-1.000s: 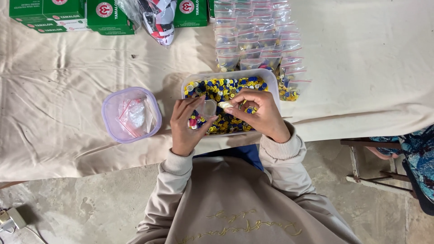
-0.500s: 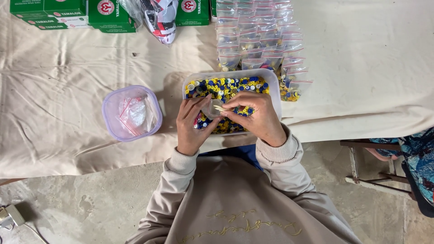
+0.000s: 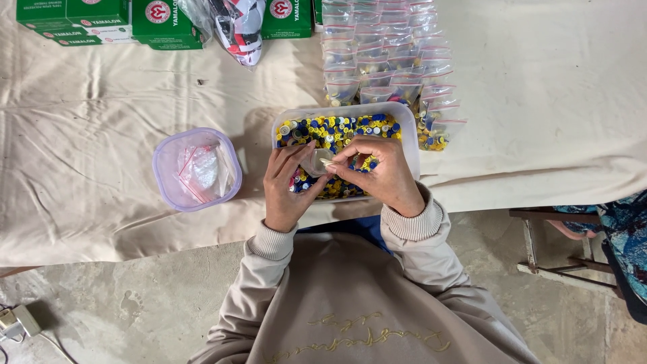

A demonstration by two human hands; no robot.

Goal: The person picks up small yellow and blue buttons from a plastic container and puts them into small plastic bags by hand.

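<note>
My left hand (image 3: 288, 183) and right hand (image 3: 381, 174) both pinch a small clear bag (image 3: 315, 162) between their fingertips. They hold it just above the tub (image 3: 410, 138) of blue and yellow buttons (image 3: 337, 128) on the cloth-covered table (image 3: 101, 121)

Single head camera looking steeply down from above the person, fairly near. Cloth-covered table (image 3: 101, 168) filling the frame's upper half, floor (image 3: 135, 303) showing below, both hands meeting near centre.

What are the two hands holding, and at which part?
Both hands, left hand and right hand, pinch a small clear bag at its edges, above the button tub.
</note>
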